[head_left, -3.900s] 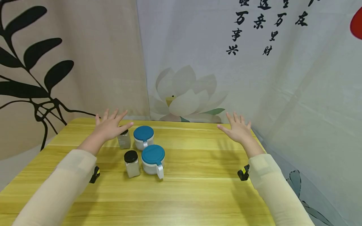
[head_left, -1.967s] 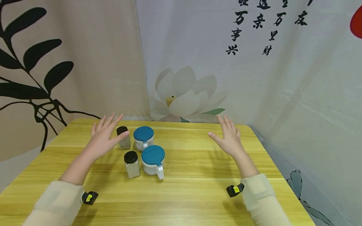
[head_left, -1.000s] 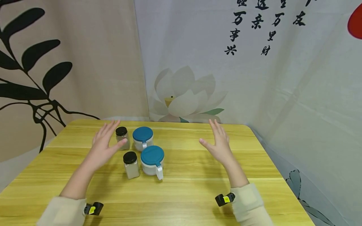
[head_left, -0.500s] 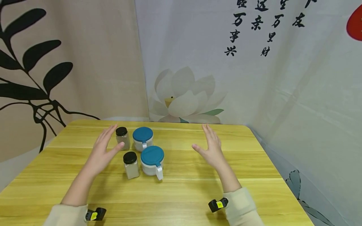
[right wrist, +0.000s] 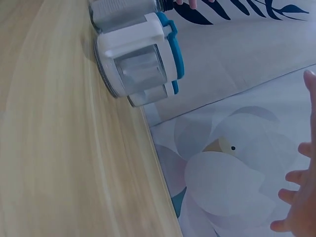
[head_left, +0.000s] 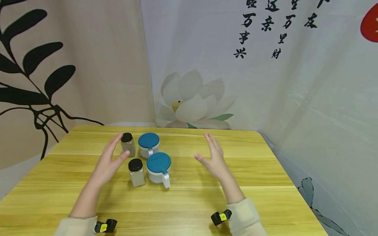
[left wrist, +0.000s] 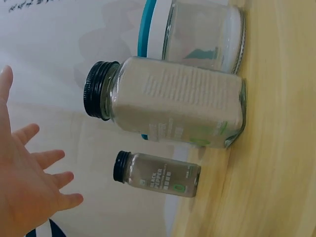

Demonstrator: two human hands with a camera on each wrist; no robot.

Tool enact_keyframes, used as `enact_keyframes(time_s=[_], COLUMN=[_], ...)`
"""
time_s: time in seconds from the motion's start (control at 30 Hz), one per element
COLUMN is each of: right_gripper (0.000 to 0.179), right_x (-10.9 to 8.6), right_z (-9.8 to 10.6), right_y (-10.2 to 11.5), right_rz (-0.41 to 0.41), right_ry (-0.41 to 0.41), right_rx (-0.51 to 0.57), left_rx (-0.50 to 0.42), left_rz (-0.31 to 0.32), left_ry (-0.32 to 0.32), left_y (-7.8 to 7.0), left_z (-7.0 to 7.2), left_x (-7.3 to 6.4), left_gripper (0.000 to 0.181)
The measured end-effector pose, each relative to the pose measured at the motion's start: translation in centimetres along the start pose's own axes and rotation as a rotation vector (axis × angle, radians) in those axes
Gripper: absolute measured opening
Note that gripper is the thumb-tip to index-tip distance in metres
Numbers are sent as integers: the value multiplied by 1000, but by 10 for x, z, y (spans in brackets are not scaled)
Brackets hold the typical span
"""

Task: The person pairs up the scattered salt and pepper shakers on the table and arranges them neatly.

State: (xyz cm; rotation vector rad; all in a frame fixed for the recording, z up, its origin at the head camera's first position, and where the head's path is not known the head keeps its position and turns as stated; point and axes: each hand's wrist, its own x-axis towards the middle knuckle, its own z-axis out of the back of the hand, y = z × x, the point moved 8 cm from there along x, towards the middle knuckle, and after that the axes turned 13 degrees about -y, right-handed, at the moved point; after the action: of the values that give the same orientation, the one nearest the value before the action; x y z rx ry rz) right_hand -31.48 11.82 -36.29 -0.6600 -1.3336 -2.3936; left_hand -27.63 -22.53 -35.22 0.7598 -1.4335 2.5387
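My left hand [head_left: 107, 164], fingers extended and thumb apart, hovers left of two spice jars and holds nothing. The front jar [head_left: 137, 177] has a black lid and pale contents. Behind it stands a black-lidded jar [head_left: 128, 146], labelled black pepper in the left wrist view [left wrist: 163, 174]. To their right are two white-and-clear seasoning pots with blue lids and white handles, the front pot [head_left: 156, 176] and the back pot [head_left: 144, 151]. My right hand [head_left: 216, 160] hovers to the right of the pots, fingers extended and holding nothing.
A wooden table [head_left: 189, 209] bears the jars and pots. Behind it hangs a cloth [head_left: 200, 39] printed with a lotus and dark characters. Black cameras, the left one [head_left: 105, 226] and the right one [head_left: 221, 217], sit at the wrists.
Both hands have drawn back toward the person. My right hand has also moved left, toward the pots. Fingers look less spread than at first; jars and pots stay where they were.
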Motion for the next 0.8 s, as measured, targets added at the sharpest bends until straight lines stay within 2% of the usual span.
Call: enact_keyframes(time_s=[0.5,0.67,0.8], right_gripper=[88,89,90], right_x=[-9,-11,-14], right_z=[-25,-35,-43], right_y=[3,5,5], right_rz=[-59,-71,-84], right_ry=[24,38,49], right_rx=[91,105,111], left_rx=[-105,-106,-103], left_rz=[106,142,144], left_ry=[-6,-3,-1], left_y=[13,18,20], left_z=[-6,-9,-12], left_x=[-10,-13,-15], left_gripper=[68,68,68])
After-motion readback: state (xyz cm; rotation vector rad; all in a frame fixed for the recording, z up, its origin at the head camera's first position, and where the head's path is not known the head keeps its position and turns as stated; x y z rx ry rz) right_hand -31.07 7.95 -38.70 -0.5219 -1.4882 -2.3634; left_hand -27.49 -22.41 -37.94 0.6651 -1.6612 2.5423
